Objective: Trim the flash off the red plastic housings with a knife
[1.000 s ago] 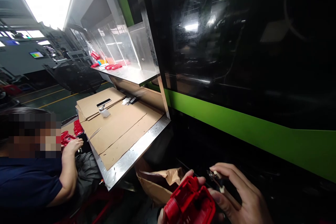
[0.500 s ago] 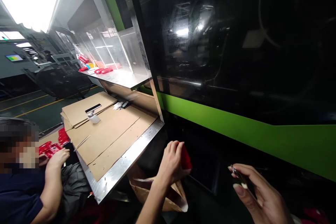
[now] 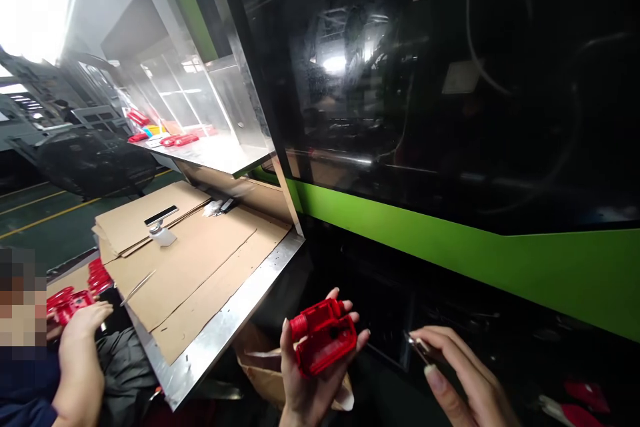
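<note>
Head camera is looking over a steel workbench (image 3: 220,337) lined with cardboard sheets (image 3: 195,260), standing against a green-and-black machine (image 3: 450,240) on a factory floor. Left hand (image 3: 313,373) is grasping a red plastic housing (image 3: 324,335) low in front of the machine, its long axis lying roughly level and running left to right, open side facing the camera. Right hand (image 3: 463,380) is pinching a small metal tool (image 3: 419,347) just beside it. A brown paper bag (image 3: 265,373) is sitting below. A co-worker's hand (image 3: 83,320) is resting near red parts (image 3: 67,300) at far left.

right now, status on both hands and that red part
Left hand grips red plastic housing. Right hand pinches small metal tool, apart from housing. Nothing between them.
</note>
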{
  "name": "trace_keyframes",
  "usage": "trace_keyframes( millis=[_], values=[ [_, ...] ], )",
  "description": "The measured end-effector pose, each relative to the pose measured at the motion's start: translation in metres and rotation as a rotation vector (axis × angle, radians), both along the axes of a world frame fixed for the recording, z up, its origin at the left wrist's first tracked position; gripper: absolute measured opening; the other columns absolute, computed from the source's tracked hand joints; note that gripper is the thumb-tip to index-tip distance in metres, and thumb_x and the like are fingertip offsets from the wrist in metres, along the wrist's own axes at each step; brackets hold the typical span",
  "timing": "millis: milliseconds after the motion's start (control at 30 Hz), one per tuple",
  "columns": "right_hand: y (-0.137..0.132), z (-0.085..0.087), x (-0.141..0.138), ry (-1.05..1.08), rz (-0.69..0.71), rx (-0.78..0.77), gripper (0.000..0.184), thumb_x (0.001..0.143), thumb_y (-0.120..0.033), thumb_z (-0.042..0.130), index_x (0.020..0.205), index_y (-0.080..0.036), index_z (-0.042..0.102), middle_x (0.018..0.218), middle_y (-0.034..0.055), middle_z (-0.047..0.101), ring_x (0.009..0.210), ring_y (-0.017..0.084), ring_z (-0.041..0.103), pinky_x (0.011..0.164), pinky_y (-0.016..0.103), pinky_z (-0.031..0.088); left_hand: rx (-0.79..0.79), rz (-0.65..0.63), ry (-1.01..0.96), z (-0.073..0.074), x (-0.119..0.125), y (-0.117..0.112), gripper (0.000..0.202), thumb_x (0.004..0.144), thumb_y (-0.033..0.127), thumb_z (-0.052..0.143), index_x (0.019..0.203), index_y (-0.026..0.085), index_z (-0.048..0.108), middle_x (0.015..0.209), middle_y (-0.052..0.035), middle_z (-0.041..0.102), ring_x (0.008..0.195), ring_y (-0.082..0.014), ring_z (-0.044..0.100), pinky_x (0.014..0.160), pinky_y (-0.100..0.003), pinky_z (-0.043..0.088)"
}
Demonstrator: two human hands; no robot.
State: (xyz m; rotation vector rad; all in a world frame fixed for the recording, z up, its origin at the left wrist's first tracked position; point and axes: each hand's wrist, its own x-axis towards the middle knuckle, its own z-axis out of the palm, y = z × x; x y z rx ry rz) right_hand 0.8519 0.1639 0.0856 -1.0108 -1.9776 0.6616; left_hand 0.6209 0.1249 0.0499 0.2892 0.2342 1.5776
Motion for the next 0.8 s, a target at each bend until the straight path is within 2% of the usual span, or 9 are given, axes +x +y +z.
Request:
trace_keyframes(
  millis=[100, 200, 267, 333, 400, 500, 633, 800],
  values=[
    [0.007, -0.001, -0.004, -0.129, 0.077, 0.188, 0.035, 0.101, -0.047, 0.047, 0.124, -0.022, 0.057, 0.111, 0.0062, 0.063, 0.101, 0.016, 0.065, 0.082, 0.020, 0.058, -0.027, -0.059, -0.133, 0.015, 0.014, -0.009, 0.096, 0.090, 0.078, 0.014, 0.146, 0.004, 0.042, 0.136, -0.0245, 0.057, 0.123, -0.0373, 0.055, 0.113, -0.061, 0.034],
    [0.012, 0.006, -0.012, -0.175, 0.139, 0.402, 0.038, 0.096, -0.043, 0.058, 0.123, -0.017, 0.060, 0.104, 0.0071, 0.065, 0.097, 0.018, 0.063, 0.081, 0.025, 0.056, -0.060, -0.074, -0.213, 0.027, 0.028, -0.015, 0.103, 0.083, 0.085, 0.032, 0.145, 0.003, 0.041, 0.130, -0.0234, 0.061, 0.119, -0.0386, 0.056, 0.102, -0.054, 0.047],
    [0.013, 0.015, -0.018, -0.165, 0.199, 0.509, 0.037, 0.094, -0.040, 0.063, 0.121, -0.014, 0.062, 0.098, 0.0060, 0.066, 0.090, 0.018, 0.062, 0.078, 0.029, 0.052, -0.095, -0.059, -0.260, 0.032, 0.037, -0.017, 0.098, 0.085, 0.080, 0.038, 0.142, 0.000, 0.045, 0.122, -0.0225, 0.066, 0.113, -0.0361, 0.060, 0.100, -0.049, 0.047],
    [0.012, 0.026, -0.024, -0.136, 0.242, 0.578, 0.034, 0.092, -0.035, 0.067, 0.118, -0.013, 0.065, 0.094, 0.0042, 0.068, 0.085, 0.017, 0.061, 0.077, 0.031, 0.048, -0.122, -0.043, -0.292, 0.036, 0.043, -0.017, 0.092, 0.090, 0.073, 0.037, 0.137, -0.006, 0.049, 0.114, -0.0236, 0.068, 0.105, -0.0332, 0.063, 0.101, -0.043, 0.046],
    [0.010, 0.036, -0.031, -0.114, 0.264, 0.613, 0.028, 0.092, -0.032, 0.069, 0.112, -0.013, 0.068, 0.092, 0.0026, 0.070, 0.082, 0.016, 0.061, 0.078, 0.033, 0.044, -0.138, -0.054, -0.316, 0.038, 0.047, -0.017, 0.090, 0.092, 0.070, 0.036, 0.134, -0.008, 0.052, 0.111, -0.0253, 0.069, 0.101, -0.0308, 0.065, 0.101, -0.039, 0.045],
    [0.004, 0.045, -0.039, -0.108, 0.272, 0.625, 0.024, 0.097, -0.035, 0.062, 0.106, -0.014, 0.070, 0.093, 0.0010, 0.072, 0.084, 0.017, 0.062, 0.083, 0.036, 0.040, -0.155, -0.092, -0.339, 0.038, 0.051, -0.018, 0.093, 0.089, 0.074, 0.035, 0.129, -0.007, 0.057, 0.112, -0.0265, 0.067, 0.110, -0.0321, 0.061, 0.108, -0.041, 0.040],
    [0.000, 0.049, -0.046, -0.079, 0.274, 0.600, 0.028, 0.100, -0.037, 0.056, 0.109, -0.015, 0.069, 0.099, 0.0022, 0.074, 0.091, 0.020, 0.061, 0.091, 0.040, 0.037, -0.167, -0.098, -0.303, 0.039, 0.053, -0.021, 0.093, 0.087, 0.076, 0.033, 0.126, -0.003, 0.062, 0.115, -0.0232, 0.068, 0.127, -0.0359, 0.051, 0.115, -0.043, 0.035],
    [0.002, 0.052, -0.050, -0.145, 0.332, 0.558, 0.024, 0.099, -0.032, 0.056, 0.112, -0.016, 0.068, 0.101, 0.0017, 0.074, 0.093, 0.021, 0.061, 0.093, 0.039, 0.035, -0.180, -0.050, -0.199, 0.042, 0.056, -0.023, 0.087, 0.088, 0.074, 0.037, 0.125, 0.000, 0.065, 0.120, -0.0232, 0.067, 0.129, -0.0371, 0.051, 0.115, -0.043, 0.037]
  ],
)
